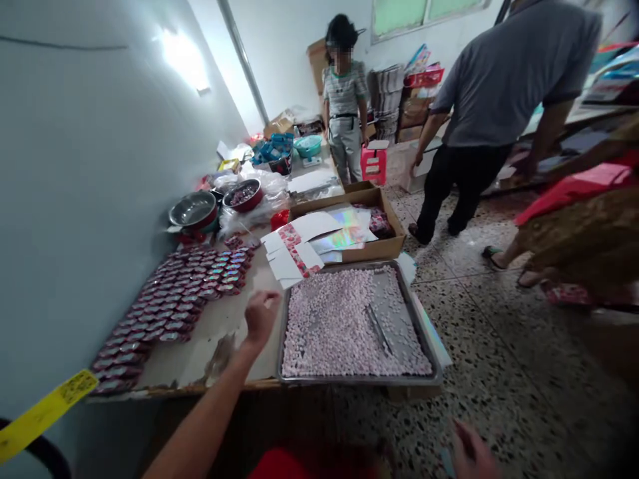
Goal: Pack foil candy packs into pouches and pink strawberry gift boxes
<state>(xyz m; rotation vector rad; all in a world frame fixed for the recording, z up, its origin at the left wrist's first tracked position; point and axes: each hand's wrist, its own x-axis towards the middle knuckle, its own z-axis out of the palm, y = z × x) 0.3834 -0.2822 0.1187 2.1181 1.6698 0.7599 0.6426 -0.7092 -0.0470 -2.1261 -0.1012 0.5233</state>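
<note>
My left hand (261, 318) is over the table beside the left edge of a metal tray (438, 374). Its fingers are curled together, and anything inside them is hidden. Small pale pink pieces (324, 319) cover most of the tray, and dark metal tongs (379, 330) lie on its right part. Low in the picture, my right hand (472, 452) is blurred above the floor, with a bluish sliver beside it; its grip is unclear. Left of my left hand, many small shiny red packets (184, 293) lie in rows.
Behind the tray, a cardboard box (394, 247) bears flat printed card sheets (294, 249). Two bowls, one steel (194, 209) and one red-rimmed (243, 195), stand at the back left. Several people are beyond the table and at the right. A red stool (373, 165) stands behind.
</note>
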